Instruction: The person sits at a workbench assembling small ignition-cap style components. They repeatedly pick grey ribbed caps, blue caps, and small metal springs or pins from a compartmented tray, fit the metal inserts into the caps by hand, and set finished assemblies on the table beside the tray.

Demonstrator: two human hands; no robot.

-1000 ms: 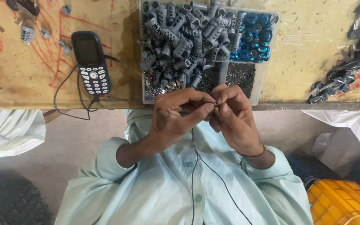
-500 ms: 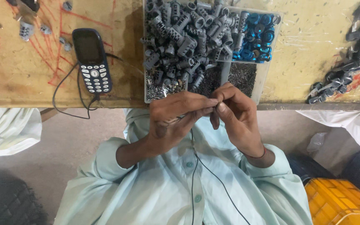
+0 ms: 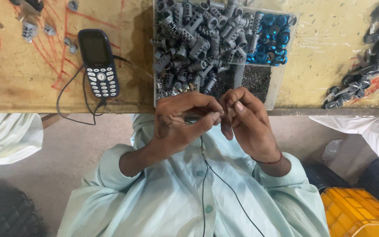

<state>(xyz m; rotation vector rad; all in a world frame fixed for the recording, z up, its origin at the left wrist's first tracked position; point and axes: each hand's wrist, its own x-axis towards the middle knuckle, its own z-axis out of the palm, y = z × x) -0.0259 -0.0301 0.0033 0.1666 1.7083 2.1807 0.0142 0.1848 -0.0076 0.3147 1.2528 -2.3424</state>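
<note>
Both hands are pinching one small grey metal part [image 3: 194, 117] together: left hand [image 3: 178, 123] at nine o'clock, right hand [image 3: 246, 120] at three, below the clear plastic tray [image 3: 281, 83] on the worktop [image 3: 31, 83].

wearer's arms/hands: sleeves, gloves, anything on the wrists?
Both hands, left and right, are bare, no gloves. Pale mint sleeves, pushed up the forearms, belong to a buttoned shirt. A thin dark red band circles the right wrist. A black cable runs down the chest.

The person wears a pale mint button-front shirt [image 3: 198, 197] with long sleeves pushed up, and what looks like a thin dark band [image 3: 268, 161] at one wrist.
</note>
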